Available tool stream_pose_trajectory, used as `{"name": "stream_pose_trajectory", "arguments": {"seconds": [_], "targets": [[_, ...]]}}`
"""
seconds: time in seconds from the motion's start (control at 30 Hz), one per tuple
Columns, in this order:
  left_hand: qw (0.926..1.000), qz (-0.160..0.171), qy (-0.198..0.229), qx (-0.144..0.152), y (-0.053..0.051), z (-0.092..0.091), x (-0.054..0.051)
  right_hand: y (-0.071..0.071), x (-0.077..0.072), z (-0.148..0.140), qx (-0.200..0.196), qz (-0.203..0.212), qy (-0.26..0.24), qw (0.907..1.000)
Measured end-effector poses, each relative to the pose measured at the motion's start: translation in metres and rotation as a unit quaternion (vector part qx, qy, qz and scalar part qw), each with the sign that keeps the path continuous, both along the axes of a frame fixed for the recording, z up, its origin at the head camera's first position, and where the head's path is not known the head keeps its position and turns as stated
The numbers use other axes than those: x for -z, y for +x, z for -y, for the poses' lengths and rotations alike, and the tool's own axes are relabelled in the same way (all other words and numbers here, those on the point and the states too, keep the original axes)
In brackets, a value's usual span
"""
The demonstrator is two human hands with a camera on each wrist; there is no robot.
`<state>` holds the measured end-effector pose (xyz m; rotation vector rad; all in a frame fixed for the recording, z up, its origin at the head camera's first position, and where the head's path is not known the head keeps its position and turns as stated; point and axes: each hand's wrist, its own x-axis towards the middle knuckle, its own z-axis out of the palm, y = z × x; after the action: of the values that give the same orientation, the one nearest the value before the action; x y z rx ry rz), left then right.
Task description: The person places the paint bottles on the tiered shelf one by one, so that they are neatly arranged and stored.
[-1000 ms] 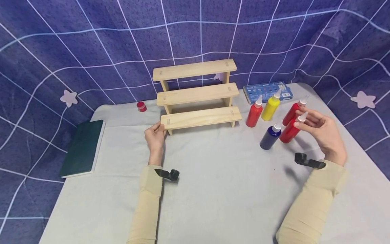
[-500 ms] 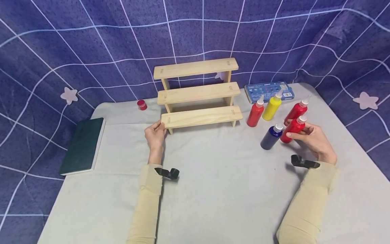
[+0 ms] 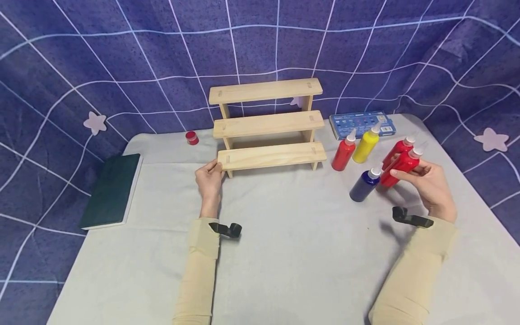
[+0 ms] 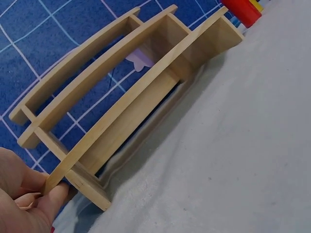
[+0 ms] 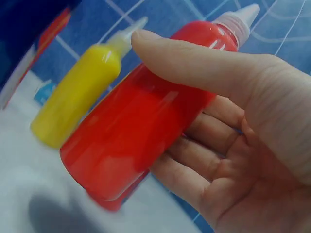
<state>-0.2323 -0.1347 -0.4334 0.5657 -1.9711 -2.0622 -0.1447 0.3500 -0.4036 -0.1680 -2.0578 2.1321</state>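
My left hand (image 3: 209, 180) pinches the left end of the lowest board of a three-tier wooden shelf (image 3: 272, 155); in the left wrist view thumb and fingers lie on either side of that board's end. On the right side, my right hand (image 3: 435, 187) grips a red squeeze bottle (image 5: 141, 121) with a white nozzle cap, thumb across its front and fingers behind. The bottle leans to the right. Close to its left stands a dark blue bottle (image 3: 363, 187). A second red bottle (image 3: 400, 148) is partly hidden behind the held one.
Another red bottle (image 3: 343, 153) and a yellow bottle (image 3: 365, 146) stand between the shelf and my right hand. Behind them lies a blue printed box (image 3: 341, 125). A small red-lidded jar (image 3: 192, 138) sits left of the shelf, and a dark green book (image 3: 111, 192) lies far left.
My right hand has come down from the bottle's top and closed around its body. The red bottle now tilts more to the right. My left hand keeps its hold on the shelf.
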Motion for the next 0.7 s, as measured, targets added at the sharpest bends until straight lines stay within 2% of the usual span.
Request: {"name": "stream_pose_trajectory", "arguments": {"seconds": [0.1,0.27,0.37,0.7], "targets": [[1.0,-0.002,0.004,-0.001,-0.001,0.001,-0.001,0.0,-0.011,0.006,0.004,-0.029,-0.03,0.9991],[1.0,0.002,0.0,-0.004,0.0,0.004,-0.002,-0.001,-0.034,0.019,0.037,-0.058,-0.042,0.9968],[1.0,0.002,0.002,-0.005,0.001,0.004,-0.003,0.0,-0.05,0.029,0.066,-0.058,-0.037,0.9954],[1.0,0.002,0.002,-0.004,0.002,-0.001,-0.002,0.005,-0.09,0.064,0.113,-0.085,-0.047,0.9889]]}}
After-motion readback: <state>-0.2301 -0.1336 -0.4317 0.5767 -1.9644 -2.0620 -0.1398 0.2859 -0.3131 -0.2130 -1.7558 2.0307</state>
